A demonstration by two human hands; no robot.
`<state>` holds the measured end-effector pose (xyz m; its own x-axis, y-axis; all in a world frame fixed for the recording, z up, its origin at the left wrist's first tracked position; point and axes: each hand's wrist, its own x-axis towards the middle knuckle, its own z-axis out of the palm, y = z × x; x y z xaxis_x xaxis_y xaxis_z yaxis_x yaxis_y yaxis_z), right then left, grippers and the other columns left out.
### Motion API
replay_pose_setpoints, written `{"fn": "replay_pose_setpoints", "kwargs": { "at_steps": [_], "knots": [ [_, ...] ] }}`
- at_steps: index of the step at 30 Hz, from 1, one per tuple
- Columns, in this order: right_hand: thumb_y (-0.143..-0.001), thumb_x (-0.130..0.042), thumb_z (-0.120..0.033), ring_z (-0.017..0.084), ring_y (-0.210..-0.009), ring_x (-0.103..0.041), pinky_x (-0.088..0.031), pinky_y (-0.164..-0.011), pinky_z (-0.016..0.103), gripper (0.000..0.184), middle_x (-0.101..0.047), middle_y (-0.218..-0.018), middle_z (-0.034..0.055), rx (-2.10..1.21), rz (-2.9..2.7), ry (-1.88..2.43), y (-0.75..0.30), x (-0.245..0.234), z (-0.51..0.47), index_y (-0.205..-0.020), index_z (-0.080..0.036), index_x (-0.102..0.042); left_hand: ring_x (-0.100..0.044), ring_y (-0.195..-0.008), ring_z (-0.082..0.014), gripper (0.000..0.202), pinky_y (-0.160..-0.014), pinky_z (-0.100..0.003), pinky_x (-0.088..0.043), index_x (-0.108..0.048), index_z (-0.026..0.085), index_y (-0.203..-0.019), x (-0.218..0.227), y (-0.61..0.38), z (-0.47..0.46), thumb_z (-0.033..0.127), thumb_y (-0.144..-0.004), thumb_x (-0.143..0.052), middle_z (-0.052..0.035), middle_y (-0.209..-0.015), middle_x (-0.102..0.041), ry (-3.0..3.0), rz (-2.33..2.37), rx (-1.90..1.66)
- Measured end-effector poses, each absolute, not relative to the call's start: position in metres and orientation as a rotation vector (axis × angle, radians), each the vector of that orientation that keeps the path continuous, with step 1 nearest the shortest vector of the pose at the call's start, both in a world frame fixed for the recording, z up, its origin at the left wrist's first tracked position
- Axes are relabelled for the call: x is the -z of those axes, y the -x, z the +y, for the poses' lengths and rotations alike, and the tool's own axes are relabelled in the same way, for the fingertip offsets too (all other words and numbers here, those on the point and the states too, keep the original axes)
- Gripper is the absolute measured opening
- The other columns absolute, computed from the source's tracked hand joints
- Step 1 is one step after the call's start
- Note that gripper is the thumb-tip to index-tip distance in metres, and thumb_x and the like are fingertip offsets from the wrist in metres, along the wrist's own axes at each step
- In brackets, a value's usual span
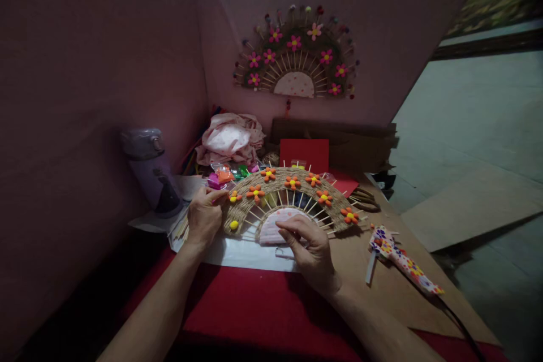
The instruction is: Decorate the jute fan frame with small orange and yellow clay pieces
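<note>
A half-round fan (282,181) of woven twine and thin sticks stands tilted on the table, decorated with orange clay flowers (292,182) with yellow centres. A lone yellow clay dot (233,225) sits near its lower left end. My left hand (206,216) is at the fan's left edge, thumb and forefinger closed against it beside the leftmost flower (234,197). In front of the fan's pale, red-spotted centre (278,225), my right hand (309,246) has its thumb and fingertips together. Whatever is in that pinch is too small to make out.
A lilac tumbler (156,175) stands at left. Behind the fan are crumpled pink cloth (231,138), bagged coloured clay (223,174) and red card (304,153). Scissors (362,199) and a flower-covered glue gun (405,260) with a cord lie at right. Another fan (294,59) hangs behind.
</note>
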<state>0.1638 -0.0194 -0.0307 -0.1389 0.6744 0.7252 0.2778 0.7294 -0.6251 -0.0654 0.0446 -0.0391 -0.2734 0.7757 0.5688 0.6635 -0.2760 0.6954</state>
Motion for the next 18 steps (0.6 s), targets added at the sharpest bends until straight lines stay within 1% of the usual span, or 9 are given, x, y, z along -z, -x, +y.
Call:
{"fn": "replay_pose_setpoints", "kwargs": {
  "at_steps": [7,11,14,18],
  "knots": [
    [-0.083,-0.059,-0.013,0.015,-0.073,-0.058,-0.047,-0.066,0.028,0.015,-0.062,-0.079,0.0042,-0.409,-1.727,0.746,-0.165,0.032,-0.02,-0.093,-0.019,-0.069,-0.054,-0.069,-0.0147,0.02,-0.06,-0.025,-0.04,-0.074,0.02,-0.084,0.042,0.063,0.046,0.025,-0.077,-0.056,-0.0022,-0.076,-0.059,-1.834,1.796,-1.568],
    [-0.083,-0.059,-0.011,0.015,-0.074,-0.058,-0.047,-0.067,0.028,0.016,-0.062,-0.079,0.0037,-0.407,-1.729,0.733,-0.165,0.033,-0.019,-0.093,-0.019,-0.069,-0.053,-0.07,-0.0147,0.028,-0.061,-0.025,-0.039,-0.073,0.019,-0.093,0.041,0.064,0.044,0.018,-0.077,-0.05,-0.0023,-0.077,-0.059,-1.874,1.815,-1.542],
    [-0.082,-0.059,-0.01,0.015,-0.075,-0.058,-0.047,-0.068,0.028,0.017,-0.062,-0.079,0.0035,-0.401,-1.727,0.723,-0.164,0.032,-0.02,-0.093,-0.019,-0.068,-0.053,-0.07,-0.0154,0.035,-0.061,-0.025,-0.038,-0.071,0.019,-0.098,0.036,0.062,0.038,0.012,-0.074,-0.046,-0.0022,-0.076,-0.058,-1.905,1.903,-1.544],
    [-0.082,-0.059,-0.01,0.014,-0.074,-0.057,-0.046,-0.067,0.027,0.017,-0.062,-0.078,0.0037,-0.398,-1.729,0.708,-0.164,0.03,-0.02,-0.093,-0.018,-0.068,-0.052,-0.072,-0.0175,0.036,-0.062,-0.027,-0.038,-0.073,0.018,-0.088,0.029,0.059,0.031,0.008,-0.071,-0.044,-0.0036,-0.075,-0.057,-1.974,2.03,-1.459]
  ]
}}
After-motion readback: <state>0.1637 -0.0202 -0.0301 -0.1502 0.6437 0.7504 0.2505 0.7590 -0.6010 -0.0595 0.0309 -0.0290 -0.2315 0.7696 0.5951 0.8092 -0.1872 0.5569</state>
